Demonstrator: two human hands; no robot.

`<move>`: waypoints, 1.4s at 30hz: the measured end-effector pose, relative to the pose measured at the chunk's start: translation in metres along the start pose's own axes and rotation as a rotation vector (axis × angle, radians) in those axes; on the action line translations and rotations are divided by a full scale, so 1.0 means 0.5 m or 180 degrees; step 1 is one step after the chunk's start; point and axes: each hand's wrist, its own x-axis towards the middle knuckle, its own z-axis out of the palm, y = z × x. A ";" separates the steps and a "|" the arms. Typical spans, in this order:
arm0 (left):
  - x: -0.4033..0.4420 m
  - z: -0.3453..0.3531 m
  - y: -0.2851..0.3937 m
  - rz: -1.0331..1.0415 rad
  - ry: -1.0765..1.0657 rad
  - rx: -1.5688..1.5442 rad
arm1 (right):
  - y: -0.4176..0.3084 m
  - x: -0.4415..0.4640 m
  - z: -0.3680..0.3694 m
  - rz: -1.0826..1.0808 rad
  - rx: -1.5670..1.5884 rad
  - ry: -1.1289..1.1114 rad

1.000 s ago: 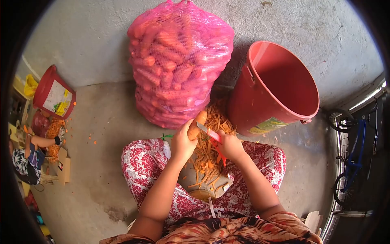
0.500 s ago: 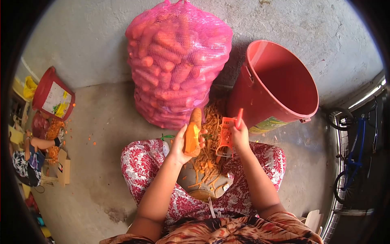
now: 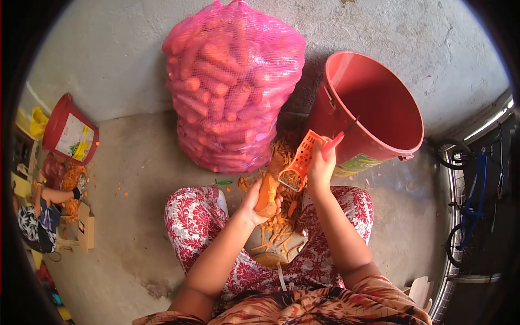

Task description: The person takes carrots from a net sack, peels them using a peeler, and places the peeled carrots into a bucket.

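A partly peeled carrot (image 3: 267, 194) lies in my left hand (image 3: 252, 206), fingers wrapped round its thicker lower end. My right hand (image 3: 320, 172) is closed on an orange plastic peeler (image 3: 304, 157) with a perforated body. Its lower end meets the upper part of the carrot. A knife with a red handle (image 3: 333, 143) is also in the right hand, its dark blade pointing up and away. Below both hands, carrot peelings (image 3: 279, 235) are heaped on the floor between my legs.
A pink mesh sack (image 3: 230, 92) full of carrots stands against the wall. Right of it is a large red bucket (image 3: 374, 103). Another red bucket (image 3: 70, 130) and a seated person (image 3: 40, 211) are at far left. A blue bicycle (image 3: 476, 189) is at far right.
My right hand has turned and brought the peeler down-left against the carrot. The left hand has moved slightly down and right, tilting the carrot. The knife blade now shows.
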 end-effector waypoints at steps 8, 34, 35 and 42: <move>-0.025 0.054 -0.014 -0.0211 0.0195 0.0429 | 0.022 -0.026 0.019 -0.0063 -0.0765 -0.0178; -0.043 0.040 0.012 -0.0404 -0.0696 0.0014 | -0.031 -0.042 0.047 -0.0761 -0.1728 -0.0635; -0.045 0.039 0.013 -0.0437 -0.0769 0.0088 | -0.020 -0.036 0.046 -0.0884 -0.1703 -0.0547; -0.056 0.050 -0.003 -0.0393 0.0010 0.0945 | 0.027 0.131 -0.020 -0.0934 -0.1969 0.0651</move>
